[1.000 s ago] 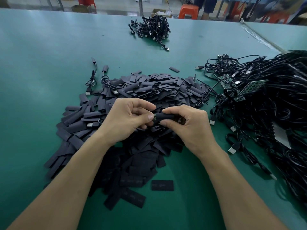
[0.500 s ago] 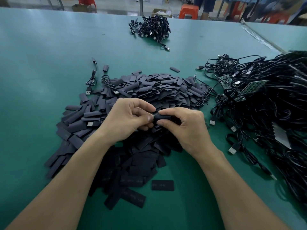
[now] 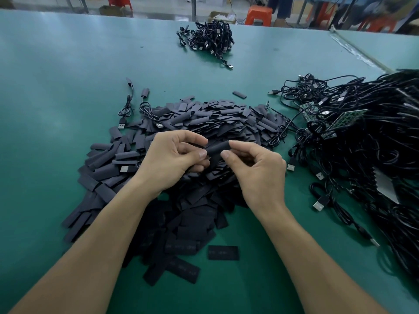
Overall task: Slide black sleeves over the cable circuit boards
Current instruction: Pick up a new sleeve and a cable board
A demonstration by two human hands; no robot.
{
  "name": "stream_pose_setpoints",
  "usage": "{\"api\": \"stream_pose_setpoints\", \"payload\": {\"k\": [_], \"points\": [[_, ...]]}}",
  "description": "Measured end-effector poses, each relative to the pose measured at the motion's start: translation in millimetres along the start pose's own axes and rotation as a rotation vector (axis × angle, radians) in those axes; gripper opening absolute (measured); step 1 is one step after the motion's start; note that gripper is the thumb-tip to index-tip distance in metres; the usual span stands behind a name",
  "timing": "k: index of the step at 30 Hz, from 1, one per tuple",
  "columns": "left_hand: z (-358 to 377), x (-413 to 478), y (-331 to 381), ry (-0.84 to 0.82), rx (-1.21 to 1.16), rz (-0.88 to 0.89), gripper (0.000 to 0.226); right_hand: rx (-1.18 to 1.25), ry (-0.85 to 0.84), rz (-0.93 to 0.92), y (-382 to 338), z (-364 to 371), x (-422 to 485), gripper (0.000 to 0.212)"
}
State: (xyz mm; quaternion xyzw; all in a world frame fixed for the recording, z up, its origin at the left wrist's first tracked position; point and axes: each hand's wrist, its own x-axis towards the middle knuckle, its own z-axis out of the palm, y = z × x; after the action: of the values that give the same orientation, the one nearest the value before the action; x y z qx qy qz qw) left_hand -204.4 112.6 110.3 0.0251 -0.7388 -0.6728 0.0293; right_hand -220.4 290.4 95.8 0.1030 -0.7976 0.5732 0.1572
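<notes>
table [image 3: 68, 75]: green, carries everything.
loose cables [image 3: 127, 109]: two coiled, just left of the pile's far edge.
sleeve pile [image 3: 204, 123]: flat black sleeves heaped mid-table, beneath both hands.
left hand [image 3: 172, 159]: thumb and forefinger pinch the left end of the held sleeve.
held sleeve [image 3: 217, 148]: black, roughly level between the hands, above the pile (board inside? can't tell).
right hand [image 3: 256, 168]: thumb and forefinger pinch its right end, other fingers curled.
cable heap [image 3: 374, 143]: black USB cables at right, green circuit boards [image 3: 347, 116] showing among them.
</notes>
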Motion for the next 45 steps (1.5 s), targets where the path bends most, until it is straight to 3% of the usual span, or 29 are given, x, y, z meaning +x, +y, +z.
{"api": "stream_pose_setpoints", "payload": {"k": [8,12,15,18,22,24,26,29,31,34,38,41,45], "points": [[0,1,-2,0.017,-0.025,0.026,0.017,0.153,-0.080,0.079,2,1,-1,0.020],[4,-2,0,-0.022,0.028,0.123,0.020,0.179,-0.067,0.085,-1,0,-1,0.021],[3,-4,0,0.048,0.334,0.324,0.018,0.238,-0.072,0.087,-5,-2,1,0.024],[-7,-5,3,0.145,0.739,0.380,0.024,0.421,-0.021,0.116,-8,-9,6,0.021],[-15,1,5,0.064,0.867,0.337,0.034,0.559,0.047,0.188,-8,-15,10,0.018],[-13,5,6,0.071,0.880,0.391,0.045,0.528,0.075,0.208,-5,-15,9,0.016],[-11,13,11,0.240,0.838,0.389,0.049,0.438,0.081,0.207,-2,-15,8,0.013],[-25,44,17,0.572,0.702,0.112,0.054,0.202,0.062,0.168,5,-14,4,0.012],[-42,70,21,0.655,0.626,-0.086,0.056,0.055,0.023,0.117,7,-11,2,0.015],[-66,99,24,0.649,0.675,-0.157,0.046,-0.066,-0.047,0.051,8,-6,-1,0.015],[-78,118,14,0.450,0.873,-0.189,0.027,-0.220,-0.138,0.005,11,-1,-2,0.008],[-73,118,4,0.330,0.995,-0.226,0.029,-0.264,-0.159,-0.005,12,0,-1,0.006],[-48,93,5,0.463,1.063,0.035,0.040,-0.298,-0.170,-0.018,13,-1,-2,0.005]]}}
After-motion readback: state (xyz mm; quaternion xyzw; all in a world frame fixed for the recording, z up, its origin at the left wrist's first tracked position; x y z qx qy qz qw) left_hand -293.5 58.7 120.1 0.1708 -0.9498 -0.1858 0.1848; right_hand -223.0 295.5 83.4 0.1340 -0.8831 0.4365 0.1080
